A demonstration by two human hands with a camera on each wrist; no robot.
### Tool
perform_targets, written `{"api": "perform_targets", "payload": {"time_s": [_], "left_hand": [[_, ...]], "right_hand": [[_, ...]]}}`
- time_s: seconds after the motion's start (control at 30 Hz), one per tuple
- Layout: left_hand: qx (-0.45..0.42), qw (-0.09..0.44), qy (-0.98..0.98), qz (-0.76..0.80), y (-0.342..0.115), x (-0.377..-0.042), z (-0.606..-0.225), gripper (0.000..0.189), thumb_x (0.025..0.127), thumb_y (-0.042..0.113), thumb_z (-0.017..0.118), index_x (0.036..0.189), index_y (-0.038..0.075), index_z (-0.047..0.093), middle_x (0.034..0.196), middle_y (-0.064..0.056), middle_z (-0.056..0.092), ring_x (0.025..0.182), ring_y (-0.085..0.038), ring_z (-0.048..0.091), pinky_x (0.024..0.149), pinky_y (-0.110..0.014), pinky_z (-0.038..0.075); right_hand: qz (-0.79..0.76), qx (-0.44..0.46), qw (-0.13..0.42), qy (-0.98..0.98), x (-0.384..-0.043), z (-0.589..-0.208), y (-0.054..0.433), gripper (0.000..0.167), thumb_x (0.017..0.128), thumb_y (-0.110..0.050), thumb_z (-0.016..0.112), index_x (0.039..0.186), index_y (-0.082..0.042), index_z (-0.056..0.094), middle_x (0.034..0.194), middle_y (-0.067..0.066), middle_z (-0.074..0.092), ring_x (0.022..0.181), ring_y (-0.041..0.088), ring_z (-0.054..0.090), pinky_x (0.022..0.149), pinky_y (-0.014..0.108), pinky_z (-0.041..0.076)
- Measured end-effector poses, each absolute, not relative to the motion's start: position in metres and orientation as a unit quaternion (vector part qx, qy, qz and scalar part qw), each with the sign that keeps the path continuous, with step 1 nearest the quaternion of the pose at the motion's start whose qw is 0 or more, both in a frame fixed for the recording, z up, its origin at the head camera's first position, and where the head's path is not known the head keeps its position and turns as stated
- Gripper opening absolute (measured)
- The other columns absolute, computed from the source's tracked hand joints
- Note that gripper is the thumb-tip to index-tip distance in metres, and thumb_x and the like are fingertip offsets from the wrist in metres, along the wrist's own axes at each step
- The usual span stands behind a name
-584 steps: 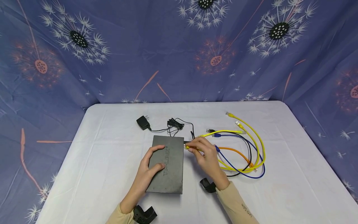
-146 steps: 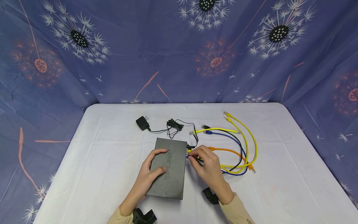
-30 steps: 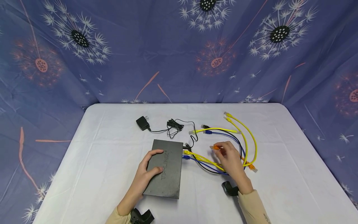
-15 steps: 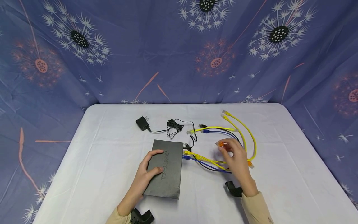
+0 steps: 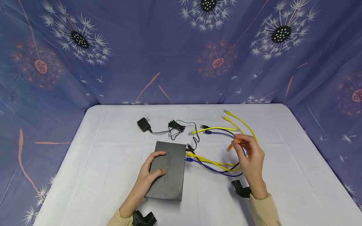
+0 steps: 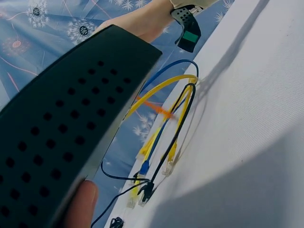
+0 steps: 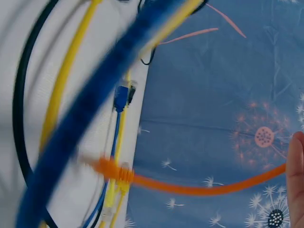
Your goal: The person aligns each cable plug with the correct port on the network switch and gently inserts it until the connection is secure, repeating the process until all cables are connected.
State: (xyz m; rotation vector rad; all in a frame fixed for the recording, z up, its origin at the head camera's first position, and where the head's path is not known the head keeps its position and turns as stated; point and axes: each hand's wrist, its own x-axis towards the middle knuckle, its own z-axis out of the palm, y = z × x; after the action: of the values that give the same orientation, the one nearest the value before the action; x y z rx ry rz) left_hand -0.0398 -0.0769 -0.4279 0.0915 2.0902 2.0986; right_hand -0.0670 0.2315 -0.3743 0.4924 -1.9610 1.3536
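A dark grey network switch (image 5: pixel 167 171) lies flat on the white table (image 5: pixel 113 150). My left hand (image 5: pixel 148 175) grips its left edge, the thumb on top; a fingertip (image 6: pixel 80 205) shows under the switch (image 6: pixel 66 142) in the left wrist view. A yellow cable (image 5: pixel 210 161), a blue cable (image 5: pixel 209 167) and a thin black lead are plugged into its right side. My right hand (image 5: pixel 250 157) pinches an orange cable (image 5: pixel 232 144) and holds it lifted above the table, its plug hanging down to the left. The orange cable (image 7: pixel 190 187) crosses the right wrist view, blurred.
A black power adapter (image 5: pixel 142 124) with a bundled cord (image 5: pixel 176 127) lies behind the switch. More yellow cables (image 5: pixel 240 121), plus blue and black ones, loop on the table right of centre. A blue flowered cloth (image 5: pixel 169 50) hangs behind and beside the table.
My right hand has lifted the orange cable's end up and to the right, away from the switch. The left hand and the switch have stayed put.
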Motion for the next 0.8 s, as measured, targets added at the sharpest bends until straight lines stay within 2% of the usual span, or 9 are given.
{"api": "perform_targets", "payload": {"time_s": [0.17,0.37,0.57,0.8], "left_hand": [[0.029,0.087,0.703,0.705,-0.077,-0.040,-0.428,0.054,0.079,0.007,0.063,0.129,0.026,0.055,0.136,-0.002,0.047,0.117,-0.026,0.043,0.095,-0.046,0.028],[0.026,0.081,0.710,0.699,-0.078,-0.041,-0.428,0.054,0.079,0.007,0.063,0.129,0.026,0.056,0.138,0.001,0.046,0.120,-0.023,0.040,0.097,-0.047,0.025],[0.026,0.081,0.706,0.703,-0.077,-0.041,-0.428,0.053,0.079,0.007,0.063,0.129,0.026,0.056,0.138,0.001,0.045,0.118,-0.024,0.041,0.095,-0.045,0.026],[0.023,0.081,0.705,0.705,-0.077,-0.041,-0.428,0.053,0.080,0.006,0.063,0.129,0.025,0.056,0.137,0.001,0.046,0.117,-0.025,0.041,0.094,-0.044,0.027]], "right_hand": [[0.535,0.198,0.362,-0.738,-0.065,-0.364,0.230,0.024,0.075,0.029,0.057,0.099,0.024,0.055,0.097,0.029,0.061,0.086,0.013,0.063,0.078,0.020,0.048],[0.535,0.204,0.382,-0.725,-0.066,-0.361,0.232,0.017,0.080,0.020,0.060,0.096,0.024,0.055,0.098,0.028,0.061,0.085,0.015,0.063,0.078,0.021,0.048],[0.518,0.205,0.395,-0.731,-0.065,-0.354,0.231,0.015,0.080,0.017,0.065,0.094,0.020,0.060,0.096,0.029,0.060,0.089,0.019,0.061,0.079,0.022,0.048],[0.473,0.206,0.404,-0.756,-0.065,-0.351,0.233,0.013,0.083,0.005,0.068,0.089,0.016,0.065,0.092,0.026,0.062,0.090,0.013,0.059,0.079,0.021,0.044]]}}
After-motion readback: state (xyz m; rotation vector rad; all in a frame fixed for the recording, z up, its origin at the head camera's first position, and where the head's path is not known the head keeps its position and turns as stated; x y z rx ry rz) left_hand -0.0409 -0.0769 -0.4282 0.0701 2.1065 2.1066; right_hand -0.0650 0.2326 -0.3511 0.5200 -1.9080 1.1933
